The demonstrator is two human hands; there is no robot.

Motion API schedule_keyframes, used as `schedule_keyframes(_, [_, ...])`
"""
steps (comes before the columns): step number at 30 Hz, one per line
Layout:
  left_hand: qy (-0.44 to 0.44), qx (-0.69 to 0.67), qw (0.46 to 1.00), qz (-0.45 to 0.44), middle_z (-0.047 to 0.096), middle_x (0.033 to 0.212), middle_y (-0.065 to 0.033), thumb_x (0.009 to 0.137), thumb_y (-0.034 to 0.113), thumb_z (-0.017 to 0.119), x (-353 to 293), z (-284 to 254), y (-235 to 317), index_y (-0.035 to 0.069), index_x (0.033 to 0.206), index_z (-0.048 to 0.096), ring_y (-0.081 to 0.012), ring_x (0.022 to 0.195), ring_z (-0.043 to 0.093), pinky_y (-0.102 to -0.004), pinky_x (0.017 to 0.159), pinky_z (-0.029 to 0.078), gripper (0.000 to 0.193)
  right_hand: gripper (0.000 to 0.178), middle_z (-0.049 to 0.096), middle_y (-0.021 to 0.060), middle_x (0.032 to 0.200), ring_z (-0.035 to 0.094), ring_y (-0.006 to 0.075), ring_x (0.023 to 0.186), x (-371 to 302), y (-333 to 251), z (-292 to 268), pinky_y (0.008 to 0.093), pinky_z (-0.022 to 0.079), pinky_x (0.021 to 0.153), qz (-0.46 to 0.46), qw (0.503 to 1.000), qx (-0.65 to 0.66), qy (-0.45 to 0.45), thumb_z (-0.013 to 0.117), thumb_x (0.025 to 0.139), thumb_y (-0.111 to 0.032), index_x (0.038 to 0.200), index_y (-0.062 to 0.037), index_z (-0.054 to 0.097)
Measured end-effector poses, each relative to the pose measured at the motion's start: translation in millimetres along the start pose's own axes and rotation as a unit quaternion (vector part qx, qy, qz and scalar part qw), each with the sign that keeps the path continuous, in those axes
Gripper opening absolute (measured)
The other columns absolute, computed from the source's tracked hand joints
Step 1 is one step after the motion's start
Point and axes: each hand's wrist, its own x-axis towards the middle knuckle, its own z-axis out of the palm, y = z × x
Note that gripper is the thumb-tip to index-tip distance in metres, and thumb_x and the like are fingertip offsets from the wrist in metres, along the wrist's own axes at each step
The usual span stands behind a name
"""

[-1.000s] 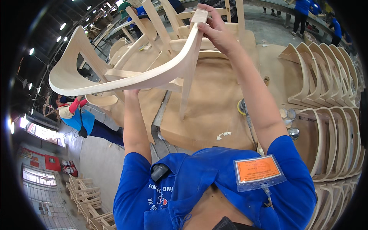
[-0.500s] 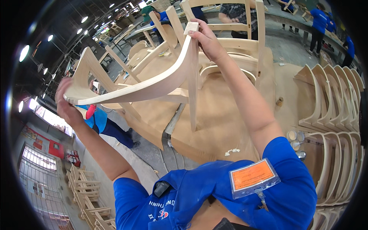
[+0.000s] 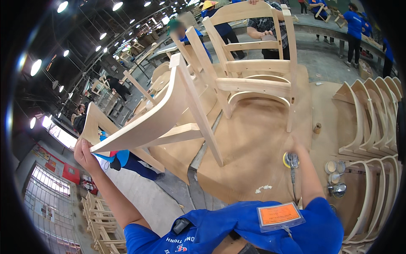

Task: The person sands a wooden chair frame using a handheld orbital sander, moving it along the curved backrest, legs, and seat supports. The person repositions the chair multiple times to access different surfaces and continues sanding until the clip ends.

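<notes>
A pale unfinished wooden chair frame (image 3: 146, 120) stands tilted at the left front of the brown-covered table. My left hand (image 3: 84, 155) is closed on the lower left end of its broad curved rail. My right hand (image 3: 298, 146) is away from the frame, low over the table at the right. Its fingers are blurred, so their grip does not show. Right beside that hand lies a small round power sander (image 3: 290, 160) with a yellowish rim and a dark hose running toward me. Whether the hand touches the sander cannot be made out.
Another chair frame (image 3: 253, 64) stands farther back, with a person in a checked shirt (image 3: 269, 31) behind it. Curved wooden parts (image 3: 359, 114) stack at the right. Small tins (image 3: 332, 167) stand nearer me. White scraps (image 3: 263, 189) and a wooden plug (image 3: 317, 128) lie about.
My right hand has let go of the chair frame's upper corner and come down right beside the sander. The frame now sits lower in view, my left hand still on it.
</notes>
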Motion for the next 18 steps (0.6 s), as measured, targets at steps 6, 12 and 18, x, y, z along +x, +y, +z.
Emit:
schedule_keyframes(6, [0.005,0.062,0.998,-0.013,0.045,0.062,-0.0037,0.092,0.009,0.049,5,2,-24,-0.005,0.068,0.049,-0.0104,0.061,0.041,-0.0281,0.058,0.033,0.027,0.118,0.040,0.0216,0.135,0.047,0.0386,0.120,-59,59,94,0.0403,0.044,0.098,0.153,0.982,0.002,0.107,0.087,0.058,-0.029,0.148,-0.0159,0.012])
schedule_keyframes(12, [0.046,0.086,0.995,0.010,0.051,0.062,-0.0035,0.094,0.015,0.052,10,18,-46,-0.005,0.075,0.059,-0.0084,0.060,0.043,-0.0265,0.055,0.035,0.029,0.094,0.041,0.0211,0.132,0.050,0.0363,0.118,-3,44,99,0.0410,0.047,0.095,0.232,0.958,-0.069,0.156,0.082,0.064,-0.020,0.142,-0.0146,0.029])
schedule_keyframes(18, [-0.007,0.137,0.991,-0.003,0.056,0.063,-0.0077,0.096,0.028,0.051,18,25,-55,-0.002,0.082,0.066,-0.0155,0.058,0.050,-0.0297,0.056,0.038,0.036,0.075,0.051,0.0159,0.121,0.053,0.0339,0.110,-19,-38,99,0.0385,0.046,0.094,0.032,0.972,0.110,0.205,0.079,0.062,-0.017,0.128,-0.0080,0.044])
